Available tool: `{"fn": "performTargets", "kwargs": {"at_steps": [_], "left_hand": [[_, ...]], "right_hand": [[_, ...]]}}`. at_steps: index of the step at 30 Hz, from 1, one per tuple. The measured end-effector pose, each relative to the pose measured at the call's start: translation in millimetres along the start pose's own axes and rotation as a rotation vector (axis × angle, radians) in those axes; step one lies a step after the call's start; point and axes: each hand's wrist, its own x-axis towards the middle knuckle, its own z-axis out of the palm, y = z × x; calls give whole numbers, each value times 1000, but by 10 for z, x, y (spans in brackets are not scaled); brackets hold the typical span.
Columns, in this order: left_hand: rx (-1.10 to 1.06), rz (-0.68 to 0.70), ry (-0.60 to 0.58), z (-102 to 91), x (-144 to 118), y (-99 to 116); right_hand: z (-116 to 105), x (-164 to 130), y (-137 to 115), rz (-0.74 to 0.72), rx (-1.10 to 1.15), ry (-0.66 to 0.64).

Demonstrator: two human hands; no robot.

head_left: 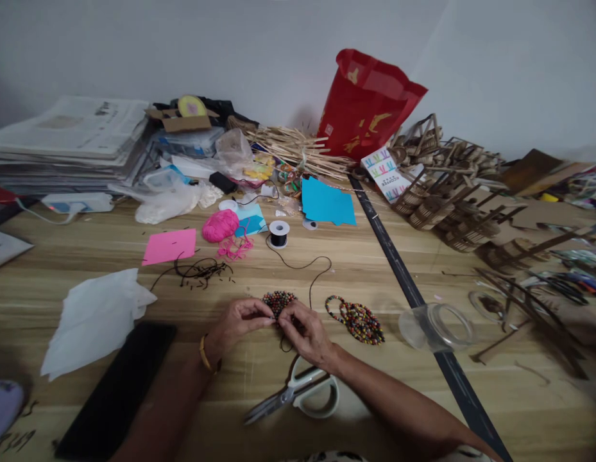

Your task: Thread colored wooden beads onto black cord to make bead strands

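Observation:
My left hand (240, 323), with a yellow band on its wrist, is closed in a pinch at the lower left edge of a small piece of multicoloured beadwork (278, 299). Meeting it from the right, my right hand (305, 332) is also pinched, its fingertips at the same edge and partly hiding the beads. Thin black cord (311, 292) runs from a white spool (278, 235) down behind my right hand, and a loop hangs below the fingers. White-handled scissors (298, 393) lie under my right wrist. Several coiled bead strands (360, 321) lie to the right.
A black phone-like slab (117, 391) and white tissue (93, 321) lie left. Pink yarn (221, 226), black cord scraps (201, 273) and blue paper (328, 201) lie ahead. Small woven baskets (466, 228) crowd the right, near a clear plastic container (435, 327). A red bag (369, 106) stands behind.

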Motion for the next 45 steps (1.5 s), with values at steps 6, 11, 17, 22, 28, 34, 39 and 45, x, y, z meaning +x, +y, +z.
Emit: {"fn": "performTargets", "kwargs": {"at_steps": [6,11,17,22,28,34,39,45], "left_hand": [[-11,4,-10,4,-5,7],[8,8,-30,7,-1,10],[4,6,-37,25,-11,36],[-21,1,-41,34,-4,37],[-31,-5,-16,22,-2,21],[-45,-19,-33,12,6,17],[-9,1,-67,30,4,50],[10,22,-82,13,10,18]], "right_hand": [[8,2,-2,0,4,-5],[0,2,-8,1,-1,-6],[-5,7,-18,-2,10,-10],[-4,16,-23,-18,40,-9],[9,-10,-17,-5,70,21],[18,-18,1,-1,87,5],[4,4,-5,-75,94,-5],[-11,15,-25,-124,56,-55]]}}
